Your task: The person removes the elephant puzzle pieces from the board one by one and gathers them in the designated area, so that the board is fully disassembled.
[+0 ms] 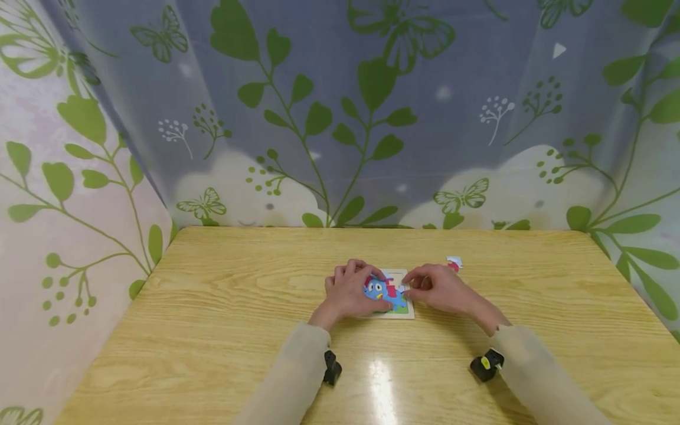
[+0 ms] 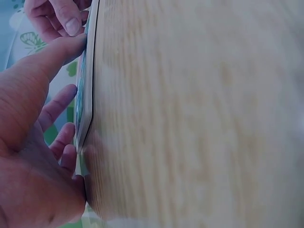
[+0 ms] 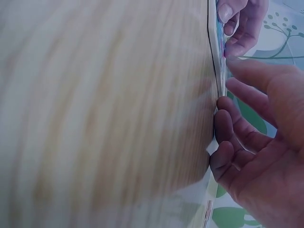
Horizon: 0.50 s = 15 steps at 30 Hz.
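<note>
A small jigsaw puzzle (image 1: 399, 301) in a pale frame lies on the table, showing a blue cartoon animal with big eyes and a red patch. Its upper right part is bare backing. My left hand (image 1: 350, 290) rests spread across the left side of it, thumb along the near part and fingertips at the far side. At the right edge, my right hand (image 1: 438, 287) pinches a light blue puzzle piece (image 1: 402, 288) with thumb and index finger, low at the board. The other fingers of the right hand (image 3: 266, 128) curl beside the frame, touching the table.
One loose puzzle piece (image 1: 454, 262), white and red, lies on the wooden table (image 1: 239, 283) just beyond the right hand. A patterned curtain (image 1: 329, 118) with leaves and butterflies hangs along the table's back edge. Black cameras (image 1: 486, 365) sit at both wrists.
</note>
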Tool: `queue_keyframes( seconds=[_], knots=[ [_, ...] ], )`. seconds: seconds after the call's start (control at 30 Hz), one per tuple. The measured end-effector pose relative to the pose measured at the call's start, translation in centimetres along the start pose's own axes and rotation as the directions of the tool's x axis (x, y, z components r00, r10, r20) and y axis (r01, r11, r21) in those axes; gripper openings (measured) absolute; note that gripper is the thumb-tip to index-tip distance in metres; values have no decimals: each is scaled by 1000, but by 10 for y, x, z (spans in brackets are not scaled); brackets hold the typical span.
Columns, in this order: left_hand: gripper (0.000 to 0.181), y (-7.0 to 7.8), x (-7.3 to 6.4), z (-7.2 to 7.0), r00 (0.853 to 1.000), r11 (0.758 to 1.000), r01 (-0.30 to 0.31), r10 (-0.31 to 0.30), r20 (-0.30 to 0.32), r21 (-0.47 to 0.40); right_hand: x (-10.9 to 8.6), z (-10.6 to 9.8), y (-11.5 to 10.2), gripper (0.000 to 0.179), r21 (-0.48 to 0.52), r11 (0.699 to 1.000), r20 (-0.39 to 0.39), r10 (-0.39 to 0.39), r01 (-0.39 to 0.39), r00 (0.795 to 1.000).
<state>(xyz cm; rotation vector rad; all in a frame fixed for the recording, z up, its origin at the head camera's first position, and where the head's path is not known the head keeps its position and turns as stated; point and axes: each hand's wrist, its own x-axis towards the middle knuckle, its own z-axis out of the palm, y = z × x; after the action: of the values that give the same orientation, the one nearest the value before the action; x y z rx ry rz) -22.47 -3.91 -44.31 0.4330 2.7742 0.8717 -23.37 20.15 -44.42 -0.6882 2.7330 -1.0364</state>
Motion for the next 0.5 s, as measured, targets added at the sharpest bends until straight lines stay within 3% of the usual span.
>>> queue_keyframes(
  seconds=[0.5],
  knots=[
    [47,2,0,0,1000,1000,14,-15,-10,-6,2,2,0,19,-36,999,7,-1,1,1000]
  ],
)
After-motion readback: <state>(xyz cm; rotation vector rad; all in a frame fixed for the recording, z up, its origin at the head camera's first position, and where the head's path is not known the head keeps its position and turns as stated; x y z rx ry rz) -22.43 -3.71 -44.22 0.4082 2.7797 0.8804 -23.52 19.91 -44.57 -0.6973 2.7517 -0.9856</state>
